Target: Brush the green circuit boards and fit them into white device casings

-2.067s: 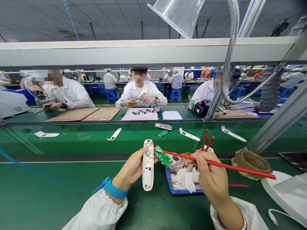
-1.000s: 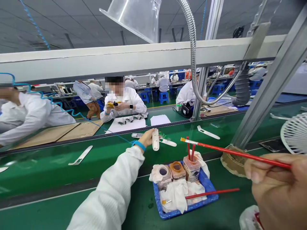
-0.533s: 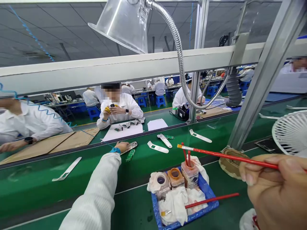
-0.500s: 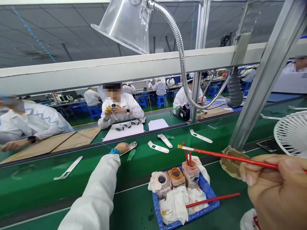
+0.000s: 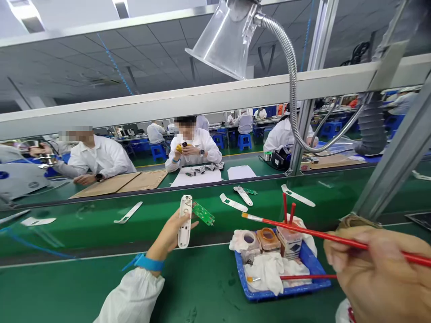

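Observation:
My left hand [image 5: 173, 231] grips a long white plastic housing [image 5: 185, 224], its hollow side showing, above the near edge of the green belt. A green circuit board [image 5: 203, 214] hangs from the housing on thin wires, to its right. In my right hand [image 5: 380, 264], at the right edge, is a red paintbrush [image 5: 313, 232] pinched between thumb and fingers. Its bristle tip points left, above the blue tray [image 5: 251, 294]. The tray holds small open bottles [image 5: 268, 239], crumpled white cloth [image 5: 267, 269] and a second red brush [image 5: 296, 277].
On the green belt [image 5: 101, 224] lie several white covers [image 5: 233, 202] and another housing [image 5: 243, 196] with a board. A clear lamp-shaped hood [image 5: 224, 40] hangs overhead on a flexible metal tube. A slanted metal post [image 5: 387, 161] stands at the right. People in white sit across the belt.
My left hand has lifted the white housing and its board off the belt and brought them nearer. The view has turned left. My right hand still holds the brush.

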### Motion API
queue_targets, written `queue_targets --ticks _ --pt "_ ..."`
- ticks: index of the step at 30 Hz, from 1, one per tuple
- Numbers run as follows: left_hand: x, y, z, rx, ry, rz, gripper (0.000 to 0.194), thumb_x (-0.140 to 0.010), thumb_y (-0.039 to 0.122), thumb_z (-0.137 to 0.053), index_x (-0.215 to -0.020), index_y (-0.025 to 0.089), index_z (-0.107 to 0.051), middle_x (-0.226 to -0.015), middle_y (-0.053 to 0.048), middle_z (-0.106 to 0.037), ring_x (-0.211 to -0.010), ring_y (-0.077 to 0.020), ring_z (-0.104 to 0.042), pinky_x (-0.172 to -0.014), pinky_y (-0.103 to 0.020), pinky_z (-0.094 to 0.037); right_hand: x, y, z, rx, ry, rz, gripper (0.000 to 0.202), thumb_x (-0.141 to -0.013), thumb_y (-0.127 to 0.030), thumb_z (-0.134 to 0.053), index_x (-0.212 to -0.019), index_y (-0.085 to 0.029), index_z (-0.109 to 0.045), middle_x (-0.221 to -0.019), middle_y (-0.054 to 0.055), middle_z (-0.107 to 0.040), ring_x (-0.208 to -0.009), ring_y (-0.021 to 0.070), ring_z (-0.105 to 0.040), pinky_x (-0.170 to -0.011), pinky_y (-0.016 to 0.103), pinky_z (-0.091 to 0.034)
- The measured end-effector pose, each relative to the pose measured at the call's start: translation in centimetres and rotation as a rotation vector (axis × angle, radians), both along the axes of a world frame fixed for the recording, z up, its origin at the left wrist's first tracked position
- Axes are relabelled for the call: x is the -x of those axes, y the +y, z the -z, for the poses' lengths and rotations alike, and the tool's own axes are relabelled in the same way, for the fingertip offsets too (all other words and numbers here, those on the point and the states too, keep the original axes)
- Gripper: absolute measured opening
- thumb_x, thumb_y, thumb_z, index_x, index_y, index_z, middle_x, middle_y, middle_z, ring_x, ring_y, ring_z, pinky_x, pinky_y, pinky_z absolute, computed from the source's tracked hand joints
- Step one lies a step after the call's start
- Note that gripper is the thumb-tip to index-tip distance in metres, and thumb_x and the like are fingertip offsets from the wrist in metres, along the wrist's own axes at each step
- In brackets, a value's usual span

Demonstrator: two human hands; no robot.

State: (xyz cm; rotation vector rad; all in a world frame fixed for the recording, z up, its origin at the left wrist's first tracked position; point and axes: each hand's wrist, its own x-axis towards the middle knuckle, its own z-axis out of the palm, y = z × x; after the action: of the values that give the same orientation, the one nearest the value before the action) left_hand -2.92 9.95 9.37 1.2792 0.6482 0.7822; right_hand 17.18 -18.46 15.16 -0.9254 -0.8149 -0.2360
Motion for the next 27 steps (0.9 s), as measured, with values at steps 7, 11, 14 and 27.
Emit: queue_targets --ticks 7,11,14,27 --pt "-0.7 -9.2 -1.9 0.247 -0.150 0.101 0.029 -0.077 0.022 -0.065 -0.105 0.017 -0.062 -0.095 -0.006 -0.068 -0.094 -0.0210 -0.062 -0.097 -0.038 -0.044 2.2 1.1 1.2 0.294 -0.326 -0.281 0.015 -0.096 -0.018 -0.041 -0.101 -0.021 -0.055 -0.074 0.000 -0.057 -0.071 0.0149 -0.057 -0.079 0.035 -0.043" --pt "-0.7 -11.0 -2.5 0.222 -0.117 0.153 0.030 -0.079 0.024 -0.063 -0.108 0.018 -0.061 -0.094 -0.006 -0.067 -0.090 -0.0182 -0.062 -0.096 -0.036 -0.043 2.4 1.2 1.6 0.366 -0.392 -0.314 0.016 -0.097 -0.017 -0.039 -0.102 -0.022 -0.054 -0.073 -0.002 -0.056 -0.071 0.0128 -0.057 -0.084 0.032 -0.041" --pt "-0.6 -11.3 -2.6 0.195 -0.098 0.158 0.028 -0.080 0.026 -0.062 -0.107 0.019 -0.061 -0.090 -0.004 -0.066 -0.086 -0.0165 -0.061 -0.095 -0.036 -0.042 2.6 1.2 1.2 0.429 -0.463 -0.252 0.016 -0.096 -0.015 -0.040 -0.103 -0.022 -0.053 -0.072 -0.002 -0.056 -0.069 0.0123 -0.057 -0.077 0.027 -0.044" --pt "-0.5 -11.8 -2.5 0.123 -0.070 0.137 0.032 -0.079 0.030 -0.062 -0.110 0.023 -0.061 -0.092 -0.003 -0.067 -0.091 -0.0190 -0.060 -0.093 -0.035 -0.041 3.2 0.0 0.2 0.482 -0.518 -0.025 0.013 -0.094 -0.017 -0.042 -0.092 -0.023 -0.053 -0.073 0.000 -0.058 -0.072 0.0152 -0.060 -0.055 0.023 -0.040"
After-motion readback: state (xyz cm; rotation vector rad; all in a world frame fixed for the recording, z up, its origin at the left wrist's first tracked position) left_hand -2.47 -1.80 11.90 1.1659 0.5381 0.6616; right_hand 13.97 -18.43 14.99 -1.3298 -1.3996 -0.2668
